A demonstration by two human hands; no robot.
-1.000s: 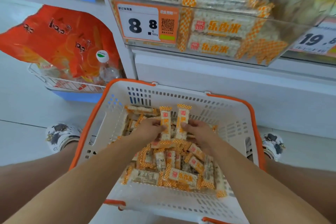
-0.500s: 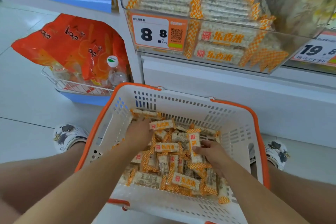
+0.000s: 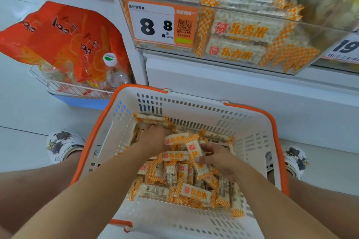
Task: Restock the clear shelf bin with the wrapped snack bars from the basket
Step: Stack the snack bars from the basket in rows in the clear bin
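Gathering step: snack bars [image 3: 195, 194] are piled in the basket [image 3: 252, 141]. One bar [image 3: 195, 152] is pinched by the right hand [image 3: 219, 159]; left hand [image 3: 155, 137] fingers buried in the pile, grip unclear. Next: lift up to the clear shelf bin [image 3: 303, 25], far right.

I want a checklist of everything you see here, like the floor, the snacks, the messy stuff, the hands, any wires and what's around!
Surface: pale tiled floor; the basket stands on it.
Job's things: white basket with orange rim, holding a heap of wrapped snack bars; clear shelf bin above, already stacked with bars.
Clutter: orange bag and a capped bottle in a wire basket.
Hands: left hand down among the bars, grip hidden; right hand pinches one bar.
Cables: nothing seen.
Surroundings: price tag reading 8 8; patterned shoes.
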